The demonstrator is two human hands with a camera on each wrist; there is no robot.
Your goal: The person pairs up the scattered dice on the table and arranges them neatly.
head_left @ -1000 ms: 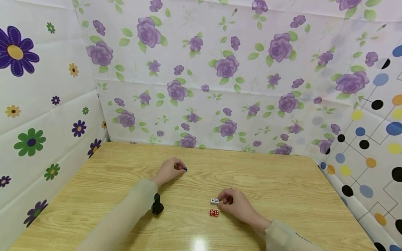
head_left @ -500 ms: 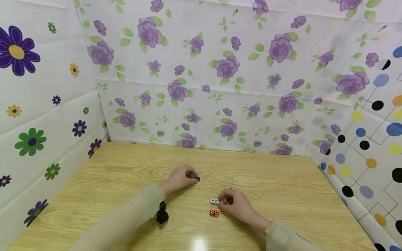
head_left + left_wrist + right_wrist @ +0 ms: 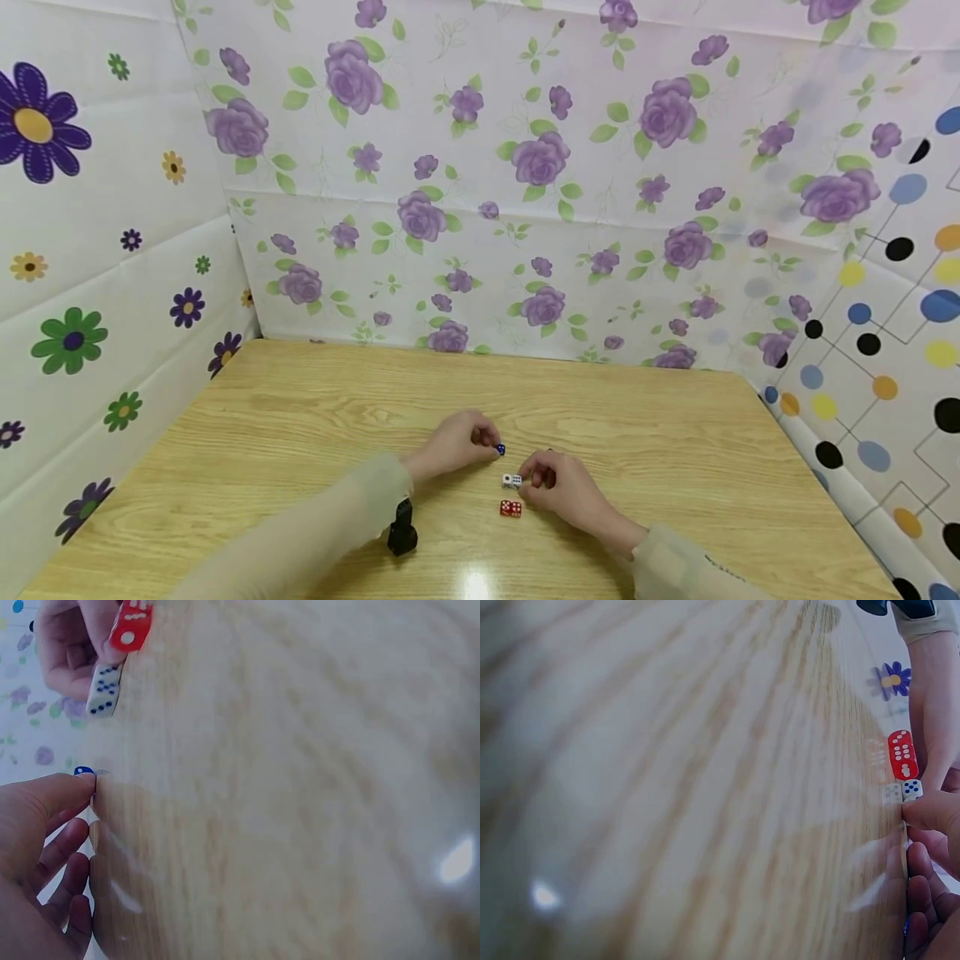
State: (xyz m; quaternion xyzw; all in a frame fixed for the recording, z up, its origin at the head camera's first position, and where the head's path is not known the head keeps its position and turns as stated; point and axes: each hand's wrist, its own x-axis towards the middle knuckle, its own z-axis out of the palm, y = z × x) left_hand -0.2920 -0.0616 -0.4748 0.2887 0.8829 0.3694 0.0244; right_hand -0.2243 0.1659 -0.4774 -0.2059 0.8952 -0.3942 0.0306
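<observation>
In the head view my left hand (image 3: 459,443) pinches a small blue die (image 3: 500,449) between thumb and index finger, low over the table. The die (image 3: 84,772) is partly covered by the thumb in the left wrist view. My right hand (image 3: 564,486) has its thumb and index finger on the right one of two white dice (image 3: 512,481), which sit side by side. Just in front of them lie two red dice (image 3: 511,508), touching each other. A bit of blue (image 3: 906,927) shows behind the right hand's curled fingers; its shape is mostly hidden.
Wood-grain table (image 3: 637,417) stretches around the dice. A flowered cloth (image 3: 480,167) hangs at the back, with patterned cloths at both sides. A black wrist-worn device (image 3: 402,533) sits under the left forearm.
My left hand has moved right and nearer with the blue die, toward the white dice. The right hand, white dice and red dice have stayed in place.
</observation>
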